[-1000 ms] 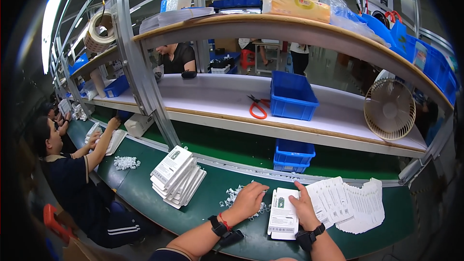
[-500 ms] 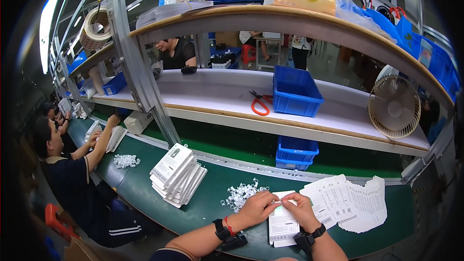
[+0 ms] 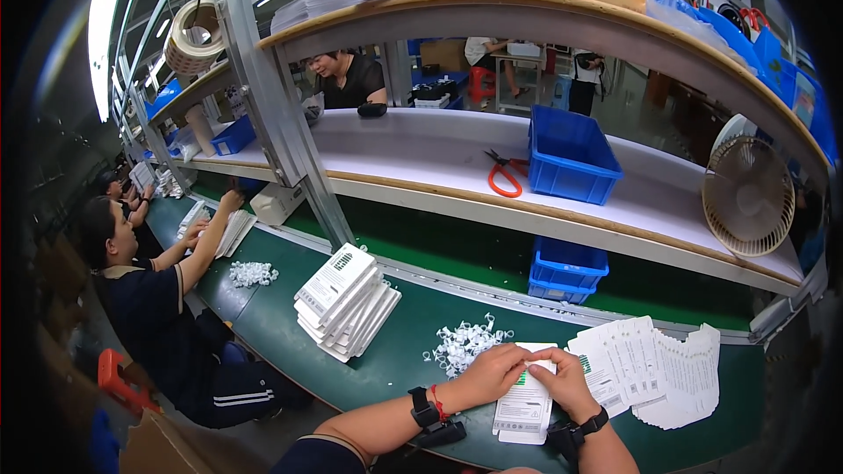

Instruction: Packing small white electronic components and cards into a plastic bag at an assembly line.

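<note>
Meeting over the twelve o'clock end of a flat white package (image 3: 522,417), the left hand (image 3: 493,375) and the right hand (image 3: 568,386) have their thumbs and forefingers bent inward, tip almost to tip. Both are mostly curled rather than spread; I cannot tell whether a small piece is pinched between the fingertips, since the fingers cover that spot. The package lies on the green tabletop (image 3: 399,382), its lower part showing below the hands. Taking it as the centre of the dial, a loose heap of small white pieces (image 3: 461,347) sits at ten o'clock, near the left hand. Farther out at ten o'clock is a leaning stack of white boxes (image 3: 342,303). Overlapping white cards (image 3: 672,382) fan out from two to three o'clock, beside the right hand. Toward one o'clock, beneath the shelf (image 3: 421,158), are blue bins (image 3: 566,272); at twelve, up on that shelf, red-handled cutters (image 3: 504,180) lie next to a blue tray (image 3: 575,184). Between nine and ten o'clock, well apart, a seated co-worker (image 3: 149,298) reaches over white packets (image 3: 235,233).
</note>
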### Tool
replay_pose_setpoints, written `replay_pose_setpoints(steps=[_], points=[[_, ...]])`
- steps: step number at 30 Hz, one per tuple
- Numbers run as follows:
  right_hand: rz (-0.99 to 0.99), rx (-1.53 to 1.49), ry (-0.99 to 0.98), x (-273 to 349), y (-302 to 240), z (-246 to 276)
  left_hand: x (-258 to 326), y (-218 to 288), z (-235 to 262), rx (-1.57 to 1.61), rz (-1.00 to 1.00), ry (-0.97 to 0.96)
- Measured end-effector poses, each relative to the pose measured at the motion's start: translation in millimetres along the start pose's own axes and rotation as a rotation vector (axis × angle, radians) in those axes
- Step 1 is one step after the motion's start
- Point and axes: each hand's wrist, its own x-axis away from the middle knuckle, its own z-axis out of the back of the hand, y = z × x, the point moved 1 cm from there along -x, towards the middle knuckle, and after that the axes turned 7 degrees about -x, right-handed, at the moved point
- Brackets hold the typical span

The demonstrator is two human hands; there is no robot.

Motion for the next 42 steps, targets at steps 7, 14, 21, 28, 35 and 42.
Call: replay_pose_setpoints(steps=[7,14,21,28,35,42], points=[[0.011,0.007,-0.005,0,2,1,2,-4,1,-0.097,0.027,0.014],[0.026,0.037,0.002,2,1,1,1,2,2,-0.111,0.058,-0.03],[0.233,0.41,0.075,6,-12,-5,4,0,2,-0.155,-0.001,-0.039],[0.639,0.927,0.396,8,-49,-10,0,-3,1,-0.202,-0.024,-0.135],[0.744,0.332,0.403,31,-158,-29,5,-2,4,-0.214,-0.004,-0.163],[1.01,-0.612,0.453,40,-216,-64,2,-4,-3,-0.179,-0.036,-0.172]])
